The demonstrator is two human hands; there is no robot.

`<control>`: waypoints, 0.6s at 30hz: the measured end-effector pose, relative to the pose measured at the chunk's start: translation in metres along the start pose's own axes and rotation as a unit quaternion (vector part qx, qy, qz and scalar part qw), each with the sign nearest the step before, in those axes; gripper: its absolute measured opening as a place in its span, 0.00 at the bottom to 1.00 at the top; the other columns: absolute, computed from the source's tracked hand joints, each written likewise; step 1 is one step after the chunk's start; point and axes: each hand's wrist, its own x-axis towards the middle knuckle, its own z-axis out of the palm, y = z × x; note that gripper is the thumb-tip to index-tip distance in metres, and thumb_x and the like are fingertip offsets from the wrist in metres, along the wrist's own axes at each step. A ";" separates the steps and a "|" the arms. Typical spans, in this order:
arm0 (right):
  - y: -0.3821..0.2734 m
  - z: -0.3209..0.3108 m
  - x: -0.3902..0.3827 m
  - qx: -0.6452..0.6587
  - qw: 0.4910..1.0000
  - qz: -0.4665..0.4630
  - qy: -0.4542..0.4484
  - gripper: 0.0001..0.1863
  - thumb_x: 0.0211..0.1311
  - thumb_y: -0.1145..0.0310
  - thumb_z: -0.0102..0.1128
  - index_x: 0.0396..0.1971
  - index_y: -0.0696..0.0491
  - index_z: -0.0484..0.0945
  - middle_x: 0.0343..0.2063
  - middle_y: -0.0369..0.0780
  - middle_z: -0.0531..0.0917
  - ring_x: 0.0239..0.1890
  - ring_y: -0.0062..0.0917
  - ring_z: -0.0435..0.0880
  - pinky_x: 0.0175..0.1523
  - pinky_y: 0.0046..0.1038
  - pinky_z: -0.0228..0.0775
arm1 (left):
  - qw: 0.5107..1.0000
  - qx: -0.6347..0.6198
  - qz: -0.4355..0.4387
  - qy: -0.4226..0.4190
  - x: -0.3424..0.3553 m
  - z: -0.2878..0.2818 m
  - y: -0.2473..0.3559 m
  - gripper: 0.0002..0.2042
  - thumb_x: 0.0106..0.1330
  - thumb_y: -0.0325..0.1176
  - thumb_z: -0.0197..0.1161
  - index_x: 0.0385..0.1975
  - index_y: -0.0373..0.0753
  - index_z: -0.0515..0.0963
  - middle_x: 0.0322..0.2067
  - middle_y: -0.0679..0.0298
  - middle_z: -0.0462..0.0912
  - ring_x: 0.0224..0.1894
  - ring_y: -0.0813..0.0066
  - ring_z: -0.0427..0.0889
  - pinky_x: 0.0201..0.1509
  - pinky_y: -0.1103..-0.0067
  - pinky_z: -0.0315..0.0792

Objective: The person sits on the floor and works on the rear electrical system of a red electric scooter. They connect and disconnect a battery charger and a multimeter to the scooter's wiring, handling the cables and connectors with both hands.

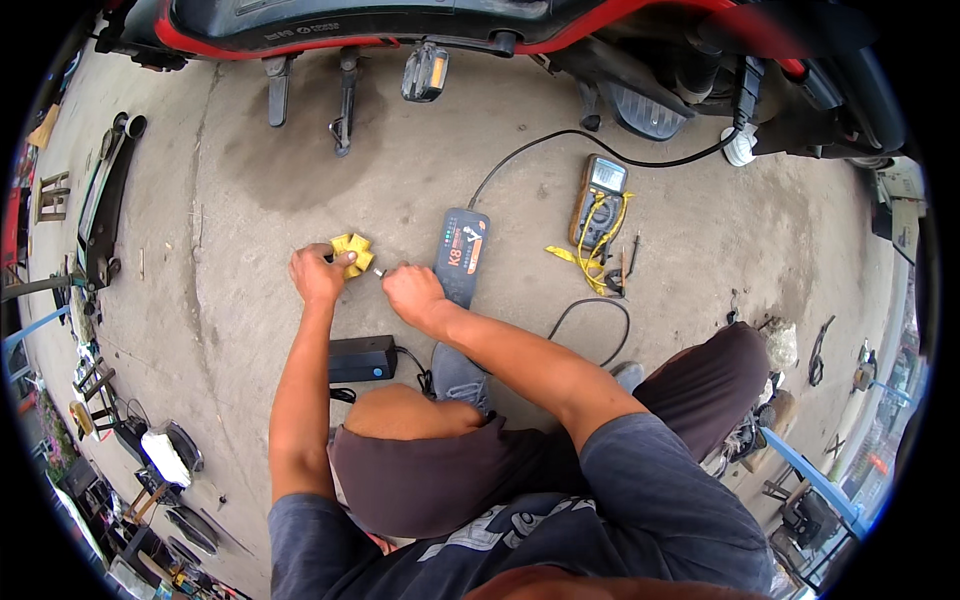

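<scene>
My left hand [316, 272] is closed on a yellow lobed piece [352, 255], with thumb and fingers at its left side; its exact kind is unclear. Just right of it, my right hand [412, 297] is closed around something mostly hidden. A small metal tip [379, 272] pokes out of that fist toward the yellow piece, a short gap apart. Beside my right hand lies a flat grey box with small indicator lights [462, 245], partly behind my wrist. A black cable [560, 134] runs from its top to the vehicle [350, 25].
A multimeter [600, 205] with yellow leads lies on the concrete floor to the right, a thin probe [633, 255] beside it. Near my left knee sits a black charger-like box [365, 358] with a cord. A pedal [425, 72] and kickstand [345, 105] hang below the vehicle.
</scene>
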 end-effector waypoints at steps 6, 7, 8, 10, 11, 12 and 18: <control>-0.002 -0.043 -0.026 0.164 0.973 0.106 0.126 0.15 0.59 0.66 0.55 0.38 0.64 0.74 0.34 0.56 0.82 0.40 0.50 0.83 0.48 0.45 0.76 | 0.999 0.039 -0.001 0.006 -0.002 -0.007 0.008 0.23 0.47 0.46 0.78 0.38 0.35 0.85 0.44 0.56 0.84 0.53 0.56 0.74 0.63 0.64 0.62; 0.005 -0.051 -0.030 0.186 0.964 0.118 0.150 0.16 0.59 0.65 0.55 0.38 0.64 0.73 0.34 0.56 0.82 0.40 0.51 0.83 0.48 0.45 0.75 | 0.999 0.044 0.008 0.030 -0.005 -0.005 0.005 0.25 0.47 0.45 0.79 0.40 0.34 0.84 0.47 0.55 0.82 0.54 0.55 0.73 0.64 0.63 0.62; 0.014 -0.060 -0.034 0.204 0.954 0.131 0.175 0.17 0.59 0.63 0.56 0.38 0.64 0.73 0.34 0.57 0.81 0.39 0.52 0.82 0.48 0.46 0.75 | 0.997 0.045 0.019 0.054 -0.008 -0.003 0.006 0.27 0.47 0.45 0.79 0.43 0.32 0.83 0.49 0.53 0.80 0.55 0.54 0.72 0.65 0.63 0.61; 0.032 -0.086 -0.049 0.205 0.944 0.145 0.214 0.16 0.58 0.63 0.56 0.35 0.63 0.71 0.33 0.58 0.81 0.38 0.53 0.81 0.48 0.46 0.74 | 0.992 0.056 0.040 0.109 -0.018 -0.005 0.021 0.29 0.48 0.38 0.78 0.49 0.30 0.78 0.55 0.49 0.73 0.59 0.50 0.68 0.67 0.62 0.59; 0.039 -0.100 -0.056 0.203 0.939 0.149 0.234 0.16 0.57 0.63 0.57 0.34 0.63 0.71 0.32 0.58 0.80 0.38 0.54 0.81 0.47 0.46 0.74 | 0.991 0.036 0.064 0.114 -0.024 -0.004 0.031 0.28 0.49 0.36 0.78 0.49 0.31 0.77 0.56 0.50 0.72 0.60 0.50 0.67 0.66 0.62 0.60; 0.045 -0.112 -0.061 0.222 0.923 0.153 0.275 0.14 0.55 0.64 0.57 0.29 0.61 0.69 0.27 0.56 0.80 0.35 0.54 0.80 0.42 0.47 0.72 | 0.989 0.020 0.086 0.119 -0.031 -0.005 0.038 0.27 0.49 0.34 0.77 0.50 0.32 0.77 0.56 0.50 0.71 0.61 0.50 0.66 0.65 0.62 0.61; 0.077 -0.172 -0.104 0.398 0.762 0.070 0.506 0.08 0.54 0.70 0.55 0.25 0.59 0.68 0.18 0.45 0.75 0.22 0.37 0.75 0.31 0.39 0.67 | 0.941 -0.216 0.250 0.070 -0.039 -0.026 0.133 0.17 0.52 0.26 0.72 0.42 0.31 0.78 0.48 0.51 0.78 0.53 0.50 0.74 0.59 0.65 0.67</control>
